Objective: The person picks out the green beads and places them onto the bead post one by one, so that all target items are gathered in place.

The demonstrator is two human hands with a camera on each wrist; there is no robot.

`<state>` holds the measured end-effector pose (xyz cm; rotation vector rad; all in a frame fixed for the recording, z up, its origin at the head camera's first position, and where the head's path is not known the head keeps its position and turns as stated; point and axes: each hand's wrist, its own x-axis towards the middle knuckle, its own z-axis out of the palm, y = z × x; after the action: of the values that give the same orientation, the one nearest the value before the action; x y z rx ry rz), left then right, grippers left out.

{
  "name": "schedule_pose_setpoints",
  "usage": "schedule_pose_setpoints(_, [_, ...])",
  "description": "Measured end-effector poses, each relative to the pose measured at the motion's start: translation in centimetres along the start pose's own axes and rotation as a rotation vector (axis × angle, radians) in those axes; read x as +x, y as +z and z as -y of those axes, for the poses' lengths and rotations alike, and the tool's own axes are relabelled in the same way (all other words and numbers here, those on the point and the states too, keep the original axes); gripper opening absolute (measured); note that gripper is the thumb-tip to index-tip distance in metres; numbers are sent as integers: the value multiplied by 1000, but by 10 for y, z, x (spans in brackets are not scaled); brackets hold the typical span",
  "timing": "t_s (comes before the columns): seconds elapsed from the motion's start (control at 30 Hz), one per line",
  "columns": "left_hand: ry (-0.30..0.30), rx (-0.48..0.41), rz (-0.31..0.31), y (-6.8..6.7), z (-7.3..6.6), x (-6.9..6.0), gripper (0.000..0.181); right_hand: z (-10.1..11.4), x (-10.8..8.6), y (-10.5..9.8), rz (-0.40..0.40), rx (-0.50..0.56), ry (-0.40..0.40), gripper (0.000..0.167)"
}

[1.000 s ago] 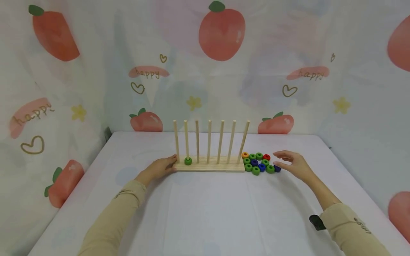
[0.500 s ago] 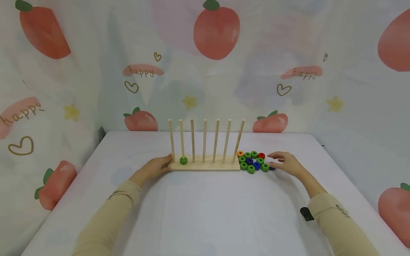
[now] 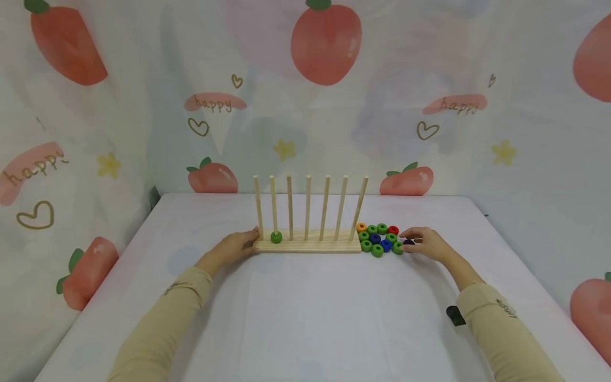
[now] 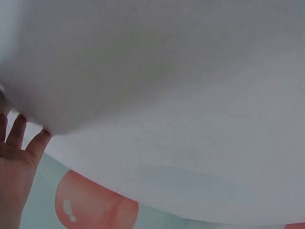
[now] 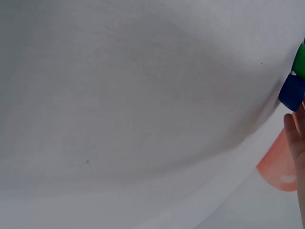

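A wooden peg rack (image 3: 310, 245) with a row of upright pegs stands on the table in the head view. One green bead (image 3: 276, 237) sits low on its second peg from the left. My left hand (image 3: 234, 248) holds the rack's left end, thumb in front and fingers behind; its fingertips (image 4: 46, 131) show in the left wrist view. At the right, my right hand (image 3: 429, 244) has thumb and fingers about a dark purple-blue bead (image 3: 409, 242) at the cluster's right edge. The right wrist view shows this bead (image 5: 291, 92) against the fingertips, partly cut off by the frame.
Several beads lie clustered against the rack's right end: mostly green (image 3: 377, 250), with an orange bead (image 3: 361, 227), a red bead (image 3: 393, 229), a blue bead (image 3: 386, 245) and another dark purple bead (image 3: 375, 239). A dark object (image 3: 455, 315) shows beside the right sleeve.
My right hand has moved left and closed its thumb and fingers in around the dark purple-blue bead. The left hand stays at the rack's end. The head view has shifted slightly.
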<state>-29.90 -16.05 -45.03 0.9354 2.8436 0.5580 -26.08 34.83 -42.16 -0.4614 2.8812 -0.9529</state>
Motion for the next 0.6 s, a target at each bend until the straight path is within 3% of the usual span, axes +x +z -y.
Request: schedule_pose_setpoints(0.6, [-20,-20,-13,-1,-4,1,56,-8,6,9,4,-63,0,27])
